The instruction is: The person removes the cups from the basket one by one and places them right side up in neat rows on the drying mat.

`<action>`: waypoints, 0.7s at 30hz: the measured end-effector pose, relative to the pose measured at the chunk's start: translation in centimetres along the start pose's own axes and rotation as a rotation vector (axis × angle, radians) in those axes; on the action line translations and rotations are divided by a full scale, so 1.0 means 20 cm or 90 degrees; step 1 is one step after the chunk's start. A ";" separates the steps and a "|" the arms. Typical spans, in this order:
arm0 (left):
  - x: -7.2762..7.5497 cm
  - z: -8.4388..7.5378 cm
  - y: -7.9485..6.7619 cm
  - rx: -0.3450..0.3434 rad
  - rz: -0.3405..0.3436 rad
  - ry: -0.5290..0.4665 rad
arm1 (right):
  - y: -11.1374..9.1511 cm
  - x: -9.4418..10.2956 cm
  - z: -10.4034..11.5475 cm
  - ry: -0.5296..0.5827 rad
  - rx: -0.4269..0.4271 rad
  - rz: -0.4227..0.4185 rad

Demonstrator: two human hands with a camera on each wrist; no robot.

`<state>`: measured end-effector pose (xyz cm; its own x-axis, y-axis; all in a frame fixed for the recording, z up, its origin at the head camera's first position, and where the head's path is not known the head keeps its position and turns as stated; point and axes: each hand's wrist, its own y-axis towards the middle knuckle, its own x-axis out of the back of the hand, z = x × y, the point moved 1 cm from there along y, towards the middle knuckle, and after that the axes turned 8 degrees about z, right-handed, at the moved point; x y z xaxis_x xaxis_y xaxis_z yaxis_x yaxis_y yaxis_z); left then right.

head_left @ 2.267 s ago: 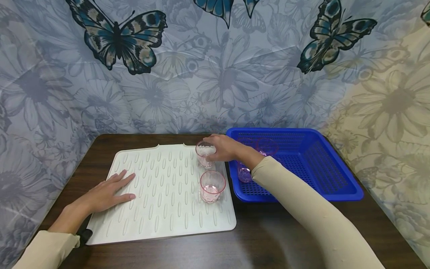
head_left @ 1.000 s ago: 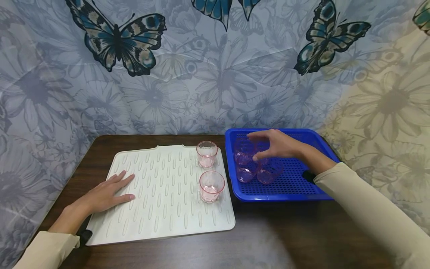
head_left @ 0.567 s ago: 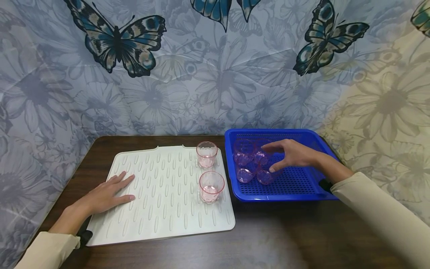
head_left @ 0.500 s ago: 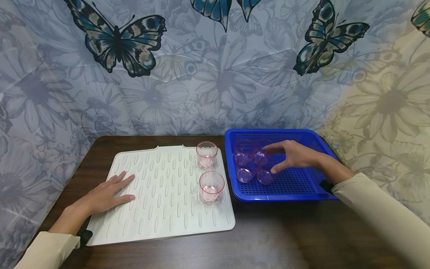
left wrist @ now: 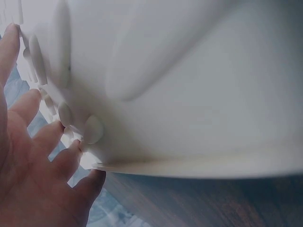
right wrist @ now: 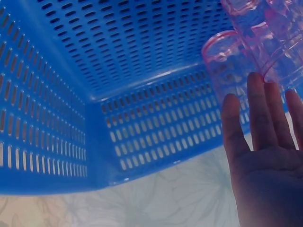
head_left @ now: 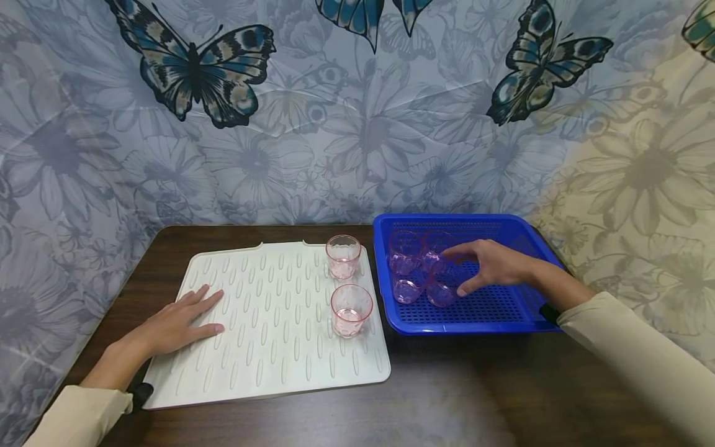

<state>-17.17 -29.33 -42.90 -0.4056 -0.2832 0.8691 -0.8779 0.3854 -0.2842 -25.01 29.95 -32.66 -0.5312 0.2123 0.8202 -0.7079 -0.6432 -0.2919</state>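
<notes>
My left hand [head_left: 181, 320] rests spread on the left part of a white ridged drying mat [head_left: 268, 372]; in the left wrist view its fingers [left wrist: 45, 137] lie along the mat's ridges. My right hand [head_left: 497, 267] reaches into a blue plastic basket [head_left: 486, 329], thumb and fingers apart beside the near right pink-tinted glass [head_left: 441, 295]. In the right wrist view the straight fingers [right wrist: 258, 113] are close to a clear pink glass [right wrist: 227, 61]; whether they touch is hard to tell. Several glasses, among them a far left one [head_left: 404, 251], stand grouped in the basket's left half.
Two pink-rimmed glasses stand upright at the mat's right side, one at the back [head_left: 343, 257] and one nearer [head_left: 350, 313]. Beneath everything is a dark wooden table [head_left: 335, 416]. A butterfly-patterned cloth [head_left: 357, 149] hangs behind it.
My right hand has let go of the back glass on the mat, moved right over the basket, then come lower and slightly nearer beside the glasses there. The left hand has stayed put.
</notes>
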 end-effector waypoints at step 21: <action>0.00 0.00 0.00 -0.004 -0.002 0.002 | 0.03 0.00 0.06 -0.043 -0.006 0.049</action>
<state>-17.20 -29.40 -42.93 -0.4015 -0.2822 0.8713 -0.8780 0.3894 -0.2784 -24.88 28.66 -32.13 -0.5520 0.1115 0.8264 -0.6703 -0.6488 -0.3602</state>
